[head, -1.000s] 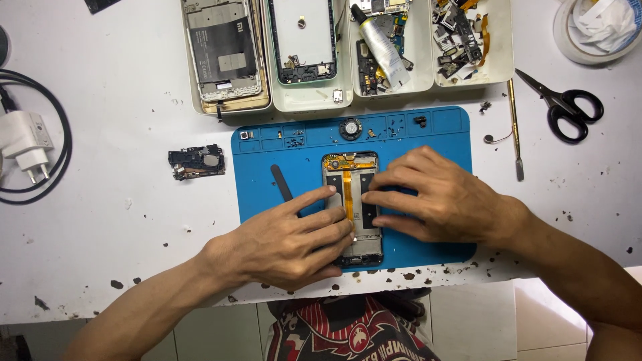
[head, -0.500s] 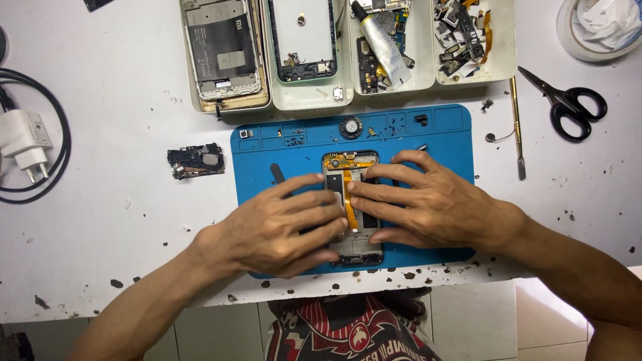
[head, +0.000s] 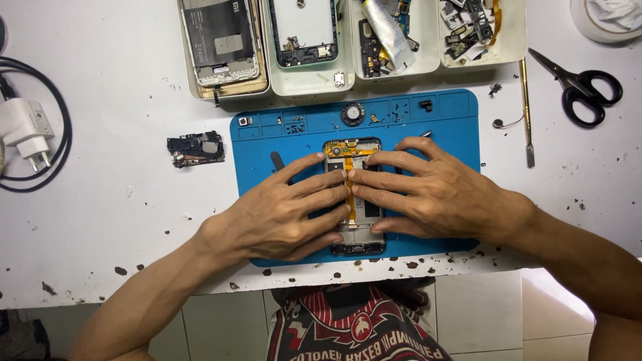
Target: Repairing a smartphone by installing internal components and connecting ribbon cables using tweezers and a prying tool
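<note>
**A:** Looking from the near edge first: the white surface [head: 100,220] is chipped and speckled with dark flecks along its front lip, and the blue rubbery mat [head: 455,127] sits right up against that edge, with rounded corners and little moulded compartments along its far strip.

**B:** And the phone?

**A:** The opened phone [head: 354,194] lies flat in the middle of the mat, long side pointing away from the person. It's a bare metal frame with an orange flex ribbon running down the centre and an orange-gold board section at the far end. The left hand [head: 281,217] and right hand [head: 435,190] both lie on it, fingers stretched out nearly flat and pressing down, fingertips meeting at the ribbon. Neither is closed around anything.

**B:** Room to move?

**A:** Some bare mat on either side of the hands. A dark spudger-like tool [head: 276,160] pokes out just past the left fingers. Left of the mat there's a small black circuit module [head: 196,148], and further left a white charger [head: 25,127] with a looped black cable. To the right, a thin metal pry tool [head: 526,110] and black-handled scissors [head: 582,87]. Along the far side, white trays [head: 314,80] hold phone shells, loose parts and a squeezed silver tube [head: 390,32].
</note>
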